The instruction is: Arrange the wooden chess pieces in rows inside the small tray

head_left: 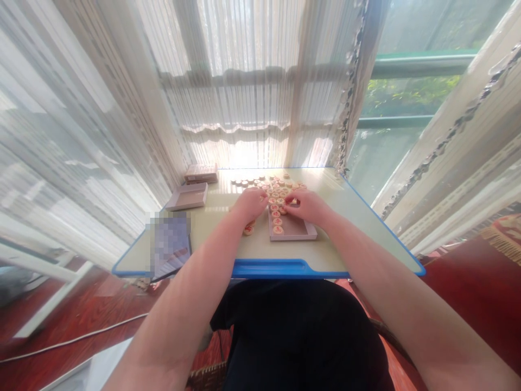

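Observation:
Round wooden pieces with red characters lie in a column along the left side of a shallow open box [299,229], the nearest piece [278,230] at its front left corner. My right hand [304,205] is over the box's back part, its thumb and fingers closed around a round piece [283,209] beside the column. My left hand [253,204] is at the box's back left corner, fingers bent together; what they hold, if anything, is too small to tell. More pieces [275,194] are spread behind the box, and another piece [248,229] lies below my left hand.
The cream table [342,217] has a blue edge. At its left lie an open box lid [188,196], a closed box [201,172] behind it and a partly blurred tablet [171,244]. Sheer curtains [244,98] hang behind the table.

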Available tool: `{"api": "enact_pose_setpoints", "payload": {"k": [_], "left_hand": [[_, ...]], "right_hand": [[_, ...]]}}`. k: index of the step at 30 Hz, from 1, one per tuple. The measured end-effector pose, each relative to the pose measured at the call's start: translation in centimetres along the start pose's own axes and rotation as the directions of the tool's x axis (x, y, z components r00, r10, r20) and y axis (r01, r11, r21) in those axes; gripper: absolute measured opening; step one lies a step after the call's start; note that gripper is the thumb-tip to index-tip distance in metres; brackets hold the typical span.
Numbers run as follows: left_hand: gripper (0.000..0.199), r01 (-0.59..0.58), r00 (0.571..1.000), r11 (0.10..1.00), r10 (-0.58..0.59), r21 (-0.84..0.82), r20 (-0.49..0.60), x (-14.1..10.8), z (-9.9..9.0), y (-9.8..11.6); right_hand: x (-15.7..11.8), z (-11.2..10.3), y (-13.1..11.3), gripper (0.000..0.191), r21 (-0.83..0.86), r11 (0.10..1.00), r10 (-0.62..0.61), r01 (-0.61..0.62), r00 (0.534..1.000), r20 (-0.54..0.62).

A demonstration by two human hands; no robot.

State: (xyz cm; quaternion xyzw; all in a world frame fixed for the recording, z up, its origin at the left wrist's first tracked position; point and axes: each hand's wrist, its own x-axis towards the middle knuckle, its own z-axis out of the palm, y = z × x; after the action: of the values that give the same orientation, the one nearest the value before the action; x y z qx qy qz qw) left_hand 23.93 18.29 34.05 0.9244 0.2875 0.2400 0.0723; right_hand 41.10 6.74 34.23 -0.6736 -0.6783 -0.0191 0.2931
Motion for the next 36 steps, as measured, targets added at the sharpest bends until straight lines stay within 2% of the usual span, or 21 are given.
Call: {"api": "enact_pose_setpoints", "payload": {"k": [6, 19, 28, 36], "left_hand": [[0.026, -0.026, 1.0, 1.0, 0.026, 0.014, -0.004, 0.1, 0.21, -0.32], [0.026, -0.03, 0.999, 0.999, 0.03, 0.017, 0.011, 0.08, 0.12, -0.23], [0.027, -0.033, 0.999, 0.999, 0.033, 0.012, 0.023, 0.16, 0.1, -0.16], [0.026, -0.025, 0.999, 1.0, 0.025, 0.003, 0.025, 0.04, 0.01, -0.15]], "right_hand": [[-0.06, -0.12, -0.65, 0.012, 0.045, 0.996, -0.072, 0.072, 0.997, 0.0], [-0.12, 0.43, -0.22, 0.01, 0.022, 0.994, -0.106, 0.105, 0.993, 0.043], [-0.22, 0.28, -0.75, 0.015, -0.022, 0.999, -0.043, 0.044, 0.998, 0.051], [-0.14, 0.32, -0.82, 0.018, -0.034, 0.999, -0.036, 0.038, 0.997, 0.063]]}}
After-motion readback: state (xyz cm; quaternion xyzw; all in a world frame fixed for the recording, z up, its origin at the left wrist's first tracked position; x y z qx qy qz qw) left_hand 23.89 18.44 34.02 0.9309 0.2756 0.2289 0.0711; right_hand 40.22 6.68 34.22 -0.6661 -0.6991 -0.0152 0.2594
